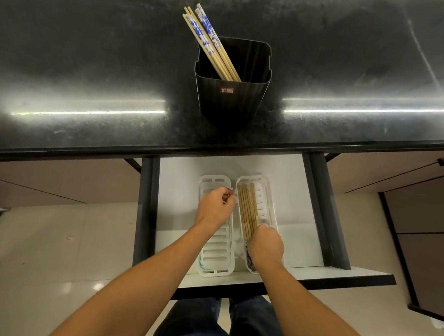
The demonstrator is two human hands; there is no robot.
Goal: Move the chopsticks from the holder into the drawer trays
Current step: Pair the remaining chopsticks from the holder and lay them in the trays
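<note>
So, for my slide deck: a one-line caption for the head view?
Both hands settle chopsticks into a drawer tray; more wait in the holder.

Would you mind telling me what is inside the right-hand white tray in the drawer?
The right tray holds a bundle of wooden chopsticks lying lengthwise. The right hand covers their near ends and that end of the tray, so whatever lies under it cannot be seen.

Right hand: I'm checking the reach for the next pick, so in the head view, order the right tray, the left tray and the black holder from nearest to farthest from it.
From the right hand:
1. Right tray, directly under the hand, in the drawer, with chopsticks in it.
2. Left tray, alongside, toward the left hand.
3. Black holder, up on the countertop, beyond the drawer.
</note>
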